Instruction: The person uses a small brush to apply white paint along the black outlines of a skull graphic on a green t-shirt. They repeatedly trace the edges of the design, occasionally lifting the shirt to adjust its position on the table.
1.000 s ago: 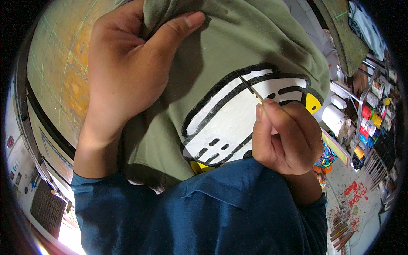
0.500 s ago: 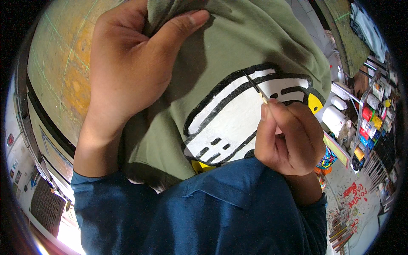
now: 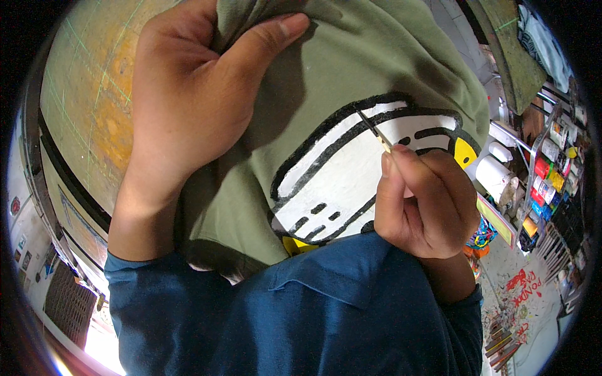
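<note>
Holds a soft, matte olive-green cloth (image 3: 351, 62) spread directly in front of the torso, in the middle of the view, creased and gathered toward the upper left. Bears a large painted figure (image 3: 338, 182), filled with white and bounded by thick black lines, with short black dashes low on the left part and a few more marks near the right end. Shows yellow too: a rounded yellow patch (image 3: 462, 149) with a dark dot at the right end, and a smaller yellow patch (image 3: 299, 245) at the lower edge, partly covered by a dark blue long-sleeved top (image 3: 301, 313).

Pinches a slender paintbrush (image 3: 380, 138), dark at the tip and pale farther back, between thumb and curled fingers of the right hand (image 3: 429, 203). Points the tip up and left at the upper black outline, beside a white band; cannot tell contact from hovering. Clamps the cloth at the upper left with the left hand (image 3: 194, 94), thumb laid over the fabric, well apart from the right.

Has, farther left, a worn green-and-ochre worktop (image 3: 88, 81) crossed by thin green lines. Has, to the right, a white cylindrical container (image 3: 492, 175) and small multicoloured bottles (image 3: 545, 188) beside a metal frame.
</note>
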The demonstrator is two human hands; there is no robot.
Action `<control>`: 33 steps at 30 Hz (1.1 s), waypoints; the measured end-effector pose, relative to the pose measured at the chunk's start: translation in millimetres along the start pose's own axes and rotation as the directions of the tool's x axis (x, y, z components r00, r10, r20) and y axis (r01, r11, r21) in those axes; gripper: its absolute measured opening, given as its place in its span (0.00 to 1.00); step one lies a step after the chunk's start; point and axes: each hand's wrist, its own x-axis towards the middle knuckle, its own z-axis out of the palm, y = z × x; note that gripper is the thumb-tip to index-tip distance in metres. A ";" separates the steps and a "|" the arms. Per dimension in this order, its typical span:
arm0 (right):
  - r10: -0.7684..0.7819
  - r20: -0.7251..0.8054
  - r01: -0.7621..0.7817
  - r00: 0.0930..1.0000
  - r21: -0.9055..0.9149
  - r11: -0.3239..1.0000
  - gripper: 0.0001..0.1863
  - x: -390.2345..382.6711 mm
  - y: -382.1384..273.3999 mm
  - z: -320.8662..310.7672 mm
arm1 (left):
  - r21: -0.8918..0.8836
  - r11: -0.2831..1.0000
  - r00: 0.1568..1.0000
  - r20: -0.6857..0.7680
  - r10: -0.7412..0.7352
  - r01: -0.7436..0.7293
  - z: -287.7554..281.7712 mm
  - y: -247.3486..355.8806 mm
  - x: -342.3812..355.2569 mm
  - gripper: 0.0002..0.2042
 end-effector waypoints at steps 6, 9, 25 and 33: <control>-0.071 0.022 0.069 0.997 0.058 0.996 0.11 2.9 2.5 -0.3 | -0.026 1.000 1.000 0.014 -0.002 0.003 -0.7 -0.1 -0.2 0.06; -0.007 0.013 0.006 1.000 0.054 0.999 0.10 1.3 -0.9 -2.0 | -0.011 1.000 1.000 0.026 -0.003 0.003 -1.3 0.2 0.2 0.06; 0.116 -0.056 -0.105 0.992 0.164 0.981 0.09 -3.5 -5.5 1.1 | 0.023 1.000 0.998 0.067 0.008 -0.009 4.8 12.8 -0.8 0.05; 0.115 -0.069 -0.106 0.991 0.116 0.987 0.09 -4.9 -5.3 7.2 | -0.098 0.995 0.991 0.134 -0.010 0.024 1.5 4.3 4.9 0.05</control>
